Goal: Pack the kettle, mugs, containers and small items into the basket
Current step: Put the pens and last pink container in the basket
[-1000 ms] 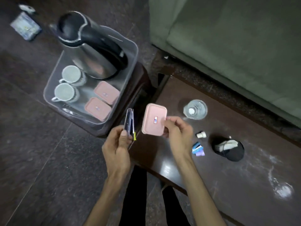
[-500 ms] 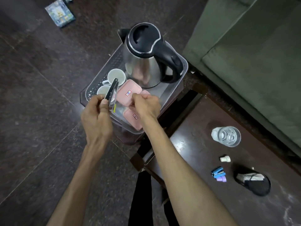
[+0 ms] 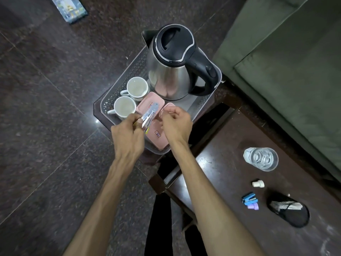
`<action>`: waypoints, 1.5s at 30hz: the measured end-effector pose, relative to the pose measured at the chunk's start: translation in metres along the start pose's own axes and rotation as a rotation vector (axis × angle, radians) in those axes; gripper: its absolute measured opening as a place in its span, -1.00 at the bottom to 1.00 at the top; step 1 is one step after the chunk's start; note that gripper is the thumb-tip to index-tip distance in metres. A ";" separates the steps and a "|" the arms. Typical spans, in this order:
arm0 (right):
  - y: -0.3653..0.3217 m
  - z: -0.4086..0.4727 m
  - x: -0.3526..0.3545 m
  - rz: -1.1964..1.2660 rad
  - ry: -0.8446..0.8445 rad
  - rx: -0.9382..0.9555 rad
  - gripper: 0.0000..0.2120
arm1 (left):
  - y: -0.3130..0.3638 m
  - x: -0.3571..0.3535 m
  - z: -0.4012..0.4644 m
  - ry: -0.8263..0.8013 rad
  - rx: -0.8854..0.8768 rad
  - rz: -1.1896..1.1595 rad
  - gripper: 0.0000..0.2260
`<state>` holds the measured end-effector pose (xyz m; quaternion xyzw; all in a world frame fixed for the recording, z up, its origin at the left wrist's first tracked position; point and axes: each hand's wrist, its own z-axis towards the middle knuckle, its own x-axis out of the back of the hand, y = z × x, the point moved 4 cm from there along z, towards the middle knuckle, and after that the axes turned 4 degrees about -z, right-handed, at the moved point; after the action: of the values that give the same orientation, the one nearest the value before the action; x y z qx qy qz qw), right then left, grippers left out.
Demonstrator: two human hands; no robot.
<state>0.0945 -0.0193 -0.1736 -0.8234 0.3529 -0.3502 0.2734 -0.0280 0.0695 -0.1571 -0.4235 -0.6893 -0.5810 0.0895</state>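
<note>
We've got the thin metal tongs [image 3: 149, 115] pinched in our left hand [image 3: 127, 133], stiff and slippery so grip mid-shaft, while our right hand [image 3: 176, 122] curls over the light pink container [image 3: 167, 109], grip unclear.

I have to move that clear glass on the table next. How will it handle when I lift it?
The glass looks smooth and clear, so probably slippery and breakable. It seems to hold water, so likely heavyish and apt to spill if tilted. It stands upright on the table, so rolling seems unlikely.

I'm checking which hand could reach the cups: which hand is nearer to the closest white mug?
Left. The left hand, holding metal tongs, sits just beside the near mug. The right hand is farther off, over the pink containers.
</note>
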 end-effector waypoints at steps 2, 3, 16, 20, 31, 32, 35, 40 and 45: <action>0.001 -0.006 0.011 0.022 -0.038 0.044 -0.83 | 0.005 -0.007 0.001 -0.054 -0.061 0.049 -0.73; 0.000 -0.009 0.016 -0.045 -0.046 0.086 -0.75 | 0.006 -0.012 0.002 -0.094 -0.089 0.084 -0.72; 0.025 -0.035 0.049 -0.592 0.043 0.413 -0.56 | 0.004 -0.032 -0.031 -0.098 -0.325 0.457 -0.69; 0.055 -0.049 0.080 -0.389 0.118 0.389 -0.80 | 0.011 -0.034 -0.057 0.080 -0.397 0.247 -0.80; 0.211 -0.076 0.223 -0.232 0.381 -0.077 -0.91 | 0.017 -0.166 -0.211 -0.393 -0.561 0.279 -0.87; 0.226 -0.079 0.237 -0.238 0.418 -0.130 -0.90 | 0.017 -0.183 -0.225 -0.468 -0.552 0.319 -0.87; 0.265 -0.085 0.275 -0.262 0.502 -0.271 -0.85 | 0.015 -0.231 -0.256 -0.649 -0.505 0.428 -0.83; 0.314 -0.077 0.309 -0.354 0.424 -0.312 -0.71 | 0.015 -0.300 -0.286 -0.815 -0.595 0.595 -0.65; 0.337 -0.051 0.312 -0.387 0.379 -0.220 -0.59 | 0.009 -0.347 -0.290 -0.856 -0.647 0.666 -0.61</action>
<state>0.0821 -0.4738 -0.2582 -0.8199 0.2701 -0.5033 0.0400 0.0878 -0.3518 -0.2742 -0.8158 -0.2847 -0.4802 -0.1510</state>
